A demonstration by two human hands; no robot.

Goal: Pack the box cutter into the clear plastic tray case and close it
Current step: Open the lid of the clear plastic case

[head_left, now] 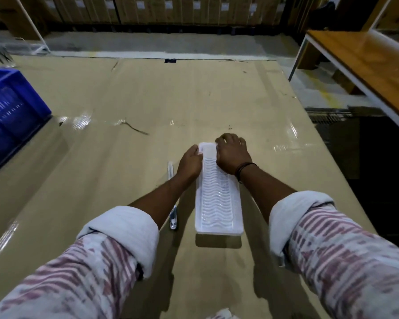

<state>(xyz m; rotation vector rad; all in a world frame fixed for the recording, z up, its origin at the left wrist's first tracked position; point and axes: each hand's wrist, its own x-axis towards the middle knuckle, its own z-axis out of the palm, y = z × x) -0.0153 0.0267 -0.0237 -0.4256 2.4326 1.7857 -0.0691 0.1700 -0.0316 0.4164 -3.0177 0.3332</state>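
A long clear plastic tray case [218, 203] with a wavy ribbed surface lies lengthwise on the cardboard-covered table [129, 100], its near end slightly raised above its shadow. My left hand [190, 163] grips the case's far left edge. My right hand [233, 155] rests over the far right corner with fingers curled on it. A slim silvery box cutter [172, 215] lies flat on the table just left of the case, partly hidden under my left forearm. Whether the case is closed or open cannot be told.
A blue plastic crate [7, 111] stands at the table's left edge. A wooden bench with a white frame [364, 65] stands off the right side. Stacked cardboard boxes [171, 10] line the far wall. A thin strip of debris [136, 128] lies mid-table.
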